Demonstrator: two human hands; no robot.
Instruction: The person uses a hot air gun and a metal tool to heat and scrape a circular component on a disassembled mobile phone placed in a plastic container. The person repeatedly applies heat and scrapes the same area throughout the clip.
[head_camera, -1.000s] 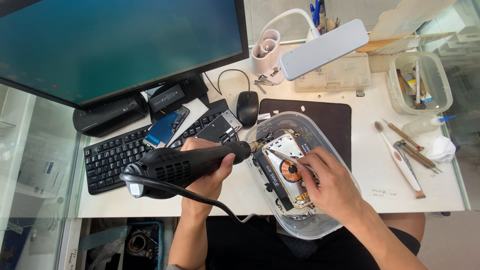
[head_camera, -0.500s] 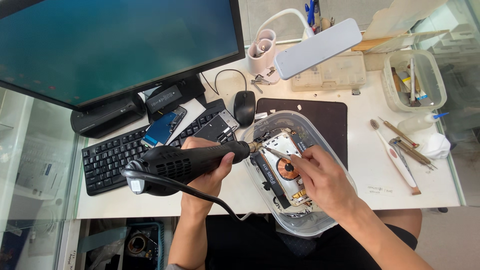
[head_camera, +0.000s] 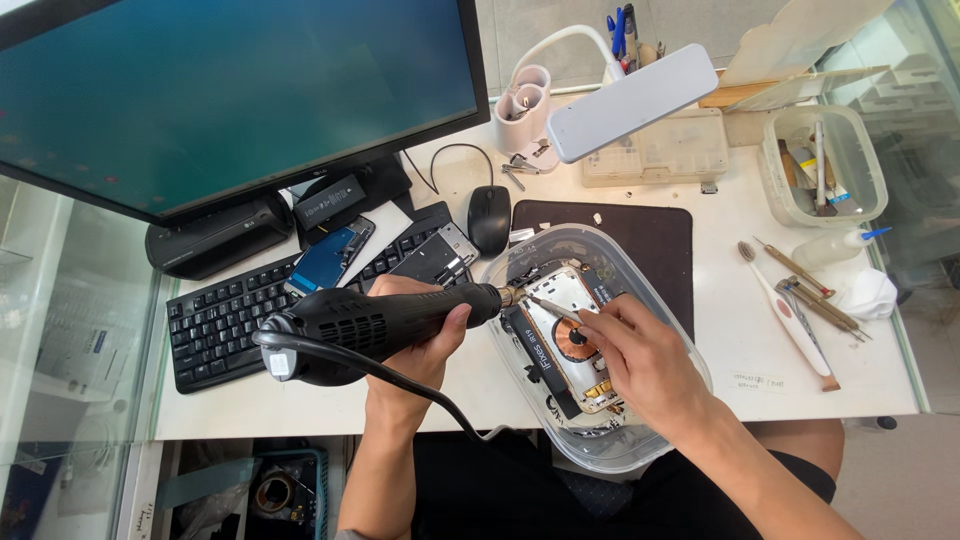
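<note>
Right, the left hand (head_camera: 415, 345) is wrapped tight around a black corded rotary tool (head_camera: 385, 320), its fingers closed on the barrel and its tip aimed right at an opened phone (head_camera: 572, 340). That phone lies back-up, with its copper coil showing, inside a clear plastic tub (head_camera: 600, 455) at the near edge of the white desk (head_camera: 740, 345). The right hand (head_camera: 650, 360) rests on the phone, fingers curled and pinching a thin metal pick (head_camera: 553, 308) against its top edge. A small white rectangular label (head_camera: 277, 364) sits on the tool's tail, at the left. Far left, a black keyboard (head_camera: 225, 320) sits under a monitor (head_camera: 220, 90). Far right, a clear container (head_camera: 825, 165) holds tools. A white toothbrush (head_camera: 790, 315) lies at the right, and a pale paper slip (head_camera: 760, 381) sits just beside it.
</note>
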